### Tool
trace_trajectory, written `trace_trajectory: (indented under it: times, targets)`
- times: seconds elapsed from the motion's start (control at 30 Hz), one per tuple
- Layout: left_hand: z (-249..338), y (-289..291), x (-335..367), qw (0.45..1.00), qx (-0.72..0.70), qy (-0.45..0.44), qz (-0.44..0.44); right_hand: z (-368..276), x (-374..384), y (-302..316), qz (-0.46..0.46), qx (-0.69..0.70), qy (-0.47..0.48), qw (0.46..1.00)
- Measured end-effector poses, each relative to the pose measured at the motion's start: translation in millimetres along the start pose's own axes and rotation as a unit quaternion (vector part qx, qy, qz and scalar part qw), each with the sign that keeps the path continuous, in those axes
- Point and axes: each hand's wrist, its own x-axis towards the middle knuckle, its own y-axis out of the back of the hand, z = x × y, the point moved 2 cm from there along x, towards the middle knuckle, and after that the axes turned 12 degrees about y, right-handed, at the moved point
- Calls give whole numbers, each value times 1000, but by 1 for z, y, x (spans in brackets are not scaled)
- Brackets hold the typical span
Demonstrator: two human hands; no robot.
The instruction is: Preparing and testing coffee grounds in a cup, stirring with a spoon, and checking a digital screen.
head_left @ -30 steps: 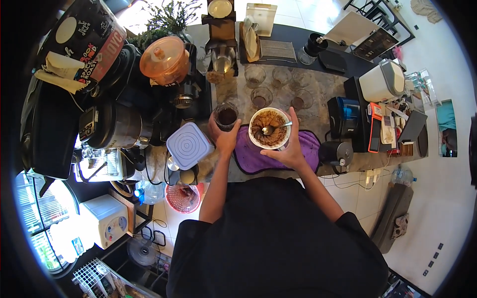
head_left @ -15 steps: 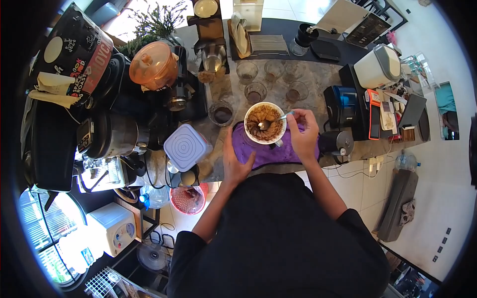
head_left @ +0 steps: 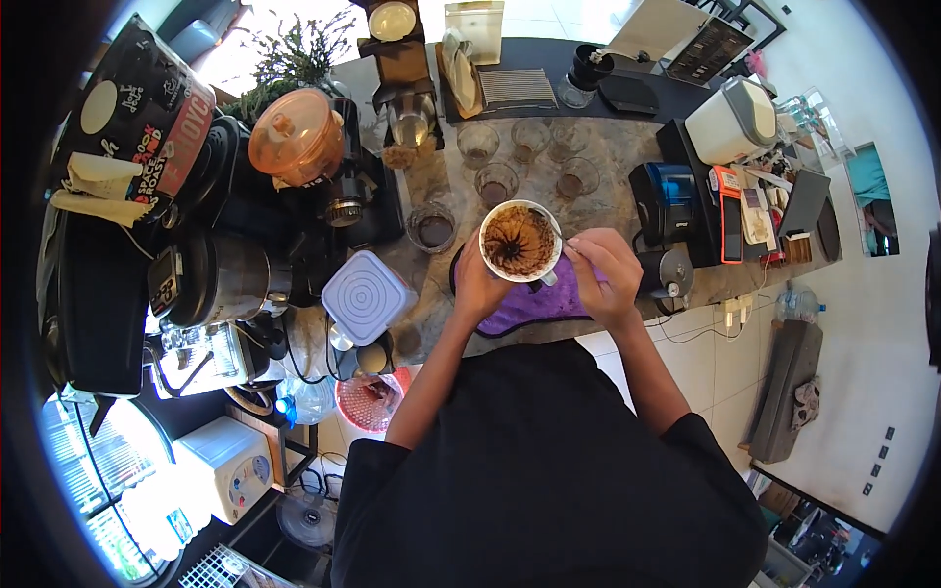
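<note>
A white cup with dark brown coffee streaks and grounds on its inside stands out over a purple cloth at the counter's front edge. My left hand is wrapped round the cup's left side. Beside the cup's right rim, my right hand is closed in a pinch. A thin bit of the spoon's handle shows at those fingertips; the rest of the spoon is hidden. The cup's handle points toward me at the lower right.
Several clear glasses with dark liquid, such as one glass, stand beyond the cup. At left are a lidded square container, a grinder with an orange hopper and a kettle. A black canister stands to the right.
My left hand has moved up from the cloth to grip the cup. The spoon's bowl no longer shows inside the cup, and my right hand has lowered slightly beside the rim.
</note>
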Motion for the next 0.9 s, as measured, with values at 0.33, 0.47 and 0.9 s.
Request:
trace_trajectory:
  times: [0.33,0.47,0.9]
  targets:
    - [-2,-3,3,999,25,-37,5,-5,-7,1,16,-25,-4,1000]
    - [-4,-3,4,996,47,-75,10,-4,-9,-1,10,-47,-7,999]
    - [-16,-6,6,996,-77,-3,-34,-4,-36,-27,66,-21,-242,968]
